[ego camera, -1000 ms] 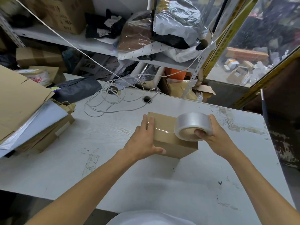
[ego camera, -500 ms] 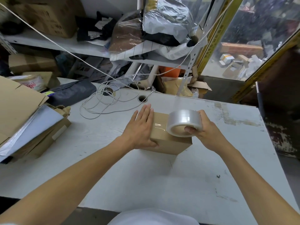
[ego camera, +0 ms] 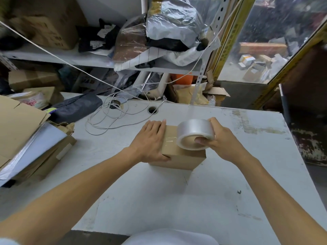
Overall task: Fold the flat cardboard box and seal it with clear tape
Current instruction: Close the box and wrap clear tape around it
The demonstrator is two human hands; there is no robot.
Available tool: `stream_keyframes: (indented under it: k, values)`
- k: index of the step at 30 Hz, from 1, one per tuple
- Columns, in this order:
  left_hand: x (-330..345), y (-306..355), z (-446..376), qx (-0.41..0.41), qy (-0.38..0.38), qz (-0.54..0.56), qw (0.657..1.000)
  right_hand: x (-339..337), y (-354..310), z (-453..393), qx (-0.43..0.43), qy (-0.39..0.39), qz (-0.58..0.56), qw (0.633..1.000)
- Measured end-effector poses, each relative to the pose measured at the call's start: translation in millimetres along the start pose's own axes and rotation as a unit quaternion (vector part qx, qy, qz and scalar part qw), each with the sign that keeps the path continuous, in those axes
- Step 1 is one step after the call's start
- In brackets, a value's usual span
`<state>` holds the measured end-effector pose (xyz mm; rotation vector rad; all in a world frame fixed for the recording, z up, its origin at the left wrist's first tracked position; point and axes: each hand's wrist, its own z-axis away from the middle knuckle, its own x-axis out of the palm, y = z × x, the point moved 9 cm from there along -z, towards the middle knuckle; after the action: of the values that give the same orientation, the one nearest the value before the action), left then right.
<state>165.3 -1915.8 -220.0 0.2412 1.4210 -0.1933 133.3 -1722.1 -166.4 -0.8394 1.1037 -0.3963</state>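
Observation:
A small folded brown cardboard box [ego camera: 178, 159] stands on the white table [ego camera: 177, 200]. A shiny strip of clear tape runs across its top. My left hand [ego camera: 150, 141] lies flat on the box's top left part, fingers straight, thumb down the near side. My right hand [ego camera: 220, 140] grips a roll of clear tape [ego camera: 194, 134] just above the box's right part, thumb inside the core. A faint stretch of tape rises from the roll toward the back.
A pile of flat cardboard and sheets [ego camera: 23, 138] lies on the table's left. A coiled white cord [ego camera: 113, 115] and a cable hole [ego camera: 152, 109] sit behind the box. Cluttered shelves [ego camera: 123, 62] stand at the back. The table's right edge [ego camera: 293, 156] is close.
My left hand has slid from the box's left side up onto its top and lies flat there. The tape roll stays over the box's right part.

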Motion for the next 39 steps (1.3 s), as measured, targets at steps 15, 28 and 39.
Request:
stream_keyframes:
  k: [15, 28, 39]
  values:
    - [-0.1, -2.3, 0.7, -0.002, 0.024, -0.012, 1.000, -50.2, 50.3, 5.3, -0.010, 0.020, 0.124, 0.992]
    - [-0.7, -1.2, 0.1, 0.005, 0.043, 0.010, 0.999, -30.8, 85.4, -3.4, 0.007, -0.002, 0.104, 0.995]
    - [-9.8, 37.4, -49.7, -0.132, 0.027, 0.080, 0.988, -31.9, 88.6, -2.1, -0.016, 0.023, 0.103, 0.994]
